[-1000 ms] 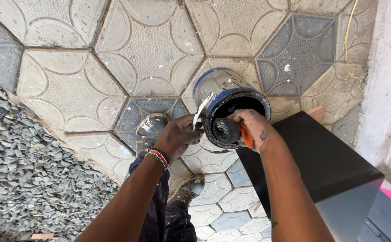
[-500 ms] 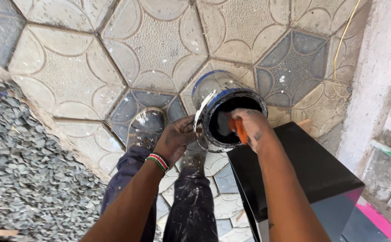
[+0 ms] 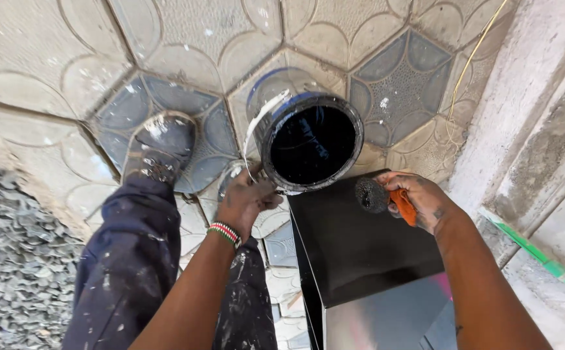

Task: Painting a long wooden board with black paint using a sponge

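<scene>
Hexagonal patterned paving is spreading underfoot, with grey gravel lying along one edge. Beside the paint-spattered trousers, a black-painted metal box is standing. Tilted above it, a paint tin is being gripped at its rim by the left hand. The right hand is pinching a small orange-handled roller against the box's top.

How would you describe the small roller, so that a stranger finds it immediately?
Find the glossy black box at lower centre. At its top edge the right hand presses a small paint roller against it. Its dark fuzzy round head and orange handle set it apart from the black-filled paint can that the left hand holds.
</scene>
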